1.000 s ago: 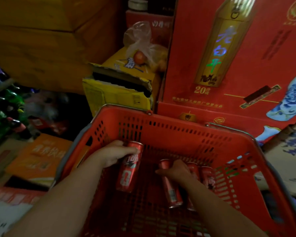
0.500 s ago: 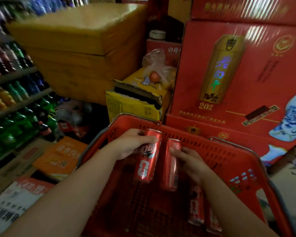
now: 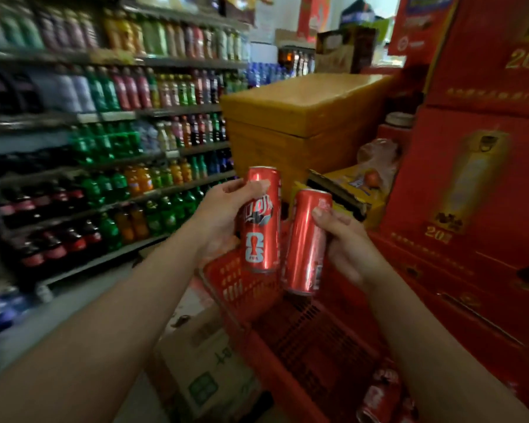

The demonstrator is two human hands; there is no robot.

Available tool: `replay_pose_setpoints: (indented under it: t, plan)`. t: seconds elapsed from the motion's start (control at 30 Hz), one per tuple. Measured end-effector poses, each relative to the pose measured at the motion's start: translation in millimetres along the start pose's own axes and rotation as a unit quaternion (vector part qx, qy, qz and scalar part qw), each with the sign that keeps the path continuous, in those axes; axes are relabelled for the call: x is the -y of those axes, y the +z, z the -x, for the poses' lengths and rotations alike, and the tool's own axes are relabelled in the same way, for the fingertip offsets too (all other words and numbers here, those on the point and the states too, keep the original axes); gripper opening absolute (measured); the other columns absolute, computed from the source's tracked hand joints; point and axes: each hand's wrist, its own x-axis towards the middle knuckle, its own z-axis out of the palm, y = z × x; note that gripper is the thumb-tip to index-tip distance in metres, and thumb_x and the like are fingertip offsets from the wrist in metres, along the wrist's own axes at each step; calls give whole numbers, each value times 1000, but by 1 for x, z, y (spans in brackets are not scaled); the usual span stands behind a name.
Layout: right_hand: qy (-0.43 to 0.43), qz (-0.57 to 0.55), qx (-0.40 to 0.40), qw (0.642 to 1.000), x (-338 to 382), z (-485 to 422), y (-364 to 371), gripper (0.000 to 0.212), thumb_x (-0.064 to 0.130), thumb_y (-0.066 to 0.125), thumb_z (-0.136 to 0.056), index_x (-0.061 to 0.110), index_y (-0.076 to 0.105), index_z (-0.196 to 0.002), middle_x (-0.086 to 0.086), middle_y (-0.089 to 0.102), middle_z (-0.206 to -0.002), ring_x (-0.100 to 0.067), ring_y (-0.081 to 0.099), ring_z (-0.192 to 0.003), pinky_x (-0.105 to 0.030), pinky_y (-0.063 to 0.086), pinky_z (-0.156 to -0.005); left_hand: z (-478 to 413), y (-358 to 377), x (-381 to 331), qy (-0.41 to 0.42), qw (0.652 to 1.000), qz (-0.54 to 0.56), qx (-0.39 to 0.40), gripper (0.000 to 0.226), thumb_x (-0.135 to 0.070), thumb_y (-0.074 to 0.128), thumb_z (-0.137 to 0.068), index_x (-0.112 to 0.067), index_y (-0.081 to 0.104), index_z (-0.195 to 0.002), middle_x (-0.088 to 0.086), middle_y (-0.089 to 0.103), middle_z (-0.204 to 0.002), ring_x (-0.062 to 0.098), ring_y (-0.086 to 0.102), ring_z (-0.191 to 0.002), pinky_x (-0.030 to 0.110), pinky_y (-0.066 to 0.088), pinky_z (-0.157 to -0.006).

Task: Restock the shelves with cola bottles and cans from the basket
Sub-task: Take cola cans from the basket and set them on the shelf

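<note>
We hold two cola cans up above the basket [image 3: 231,280], one in each of our hands. Our left hand [image 3: 220,218] is curled round the left can [image 3: 261,221], thumb across its front near the top and the other fingers behind it. This can stands almost upright and shows a white trophy mark on its lower half. Our right hand [image 3: 345,245] grips the right can [image 3: 306,242] from the side, fingertips pressed on its upper part. It leans a little, top tipped to the right. The two cans sit just beside each other; we cannot tell whether their lower ends touch.

The red basket lies beneath our forearms, and more red cans [image 3: 382,392] lie on its floor at the lower right, blurred. To our left run the shelves [image 3: 177,110], several tiers filled with bottles [image 3: 110,90] in green, orange, dark and red. Ahead stands a big yellow-brown box [image 3: 303,111]. On the right, red cartons [image 3: 471,209] with gold print are stacked high. Between them and the box sits a yellow carton [image 3: 353,190] with a clear plastic bag [image 3: 376,157] on top. A cardboard box [image 3: 202,361] lies on the floor beside the basket.
</note>
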Motion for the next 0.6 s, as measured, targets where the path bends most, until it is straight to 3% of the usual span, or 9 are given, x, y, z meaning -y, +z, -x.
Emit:
replay_pose_setpoints:
  t: [0.1, 0.2, 0.27, 0.4, 0.5, 0.6]
  plan:
    - [2, -5, 53, 999, 3, -5, 49, 37, 27, 77, -72, 8, 70, -103, -9, 73, -91, -20, 70, -82, -37, 58, -78, 40, -39, -19, 23, 997, -18, -73, 32, -27, 71, -83, -13, 64, -111, 8, 75, -98, 24, 73, -86, 39, 60, -75]
    - [10, -6, 119, 993, 1, -6, 110, 38, 32, 82, -66, 15, 70, -97, -2, 73, -83, -15, 70, -73, -31, 58, -67, 84, -83, -35, 41, 990, -30, -134, 46, -31, 77, -74, -9, 63, -113, 14, 73, -105, 29, 71, -89, 46, 58, -82]
    - [18, -15, 159, 987, -3, -5, 147, 29, 31, 75, -73, 16, 68, -96, -1, 72, -82, -14, 70, -73, -32, 58, -66, 113, -110, -47, 51, 982, -39, -175, 60, -36, 81, -63, -10, 64, -113, 14, 72, -106, 31, 70, -93, 48, 56, -85]
    - [43, -49, 230, 971, -15, 5, 226, 40, 32, 76, -64, 12, 68, -98, -4, 74, -86, -18, 72, -78, -33, 58, -67, 173, -165, -67, 69, 966, -44, -247, 65, -37, 86, -60, -9, 65, -115, 10, 73, -99, 27, 69, -88, 43, 55, -80]
    - [50, -55, 278, 958, -24, 19, 285, 37, 28, 73, -67, 11, 69, -100, -5, 75, -89, -20, 72, -81, -35, 59, -68, 217, -196, -78, 86, 944, -39, -316, 49, -30, 81, -69, -9, 67, -111, 10, 74, -96, 26, 71, -86, 42, 57, -80]
    - [52, -59, 323, 943, -34, 33, 337, 33, 26, 72, -69, 12, 70, -99, -4, 73, -87, -22, 70, -81, -37, 59, -71, 259, -219, -85, 107, 918, -12, -381, 31, -23, 72, -81, -6, 68, -107, 10, 75, -91, 24, 72, -79, 34, 59, -67]
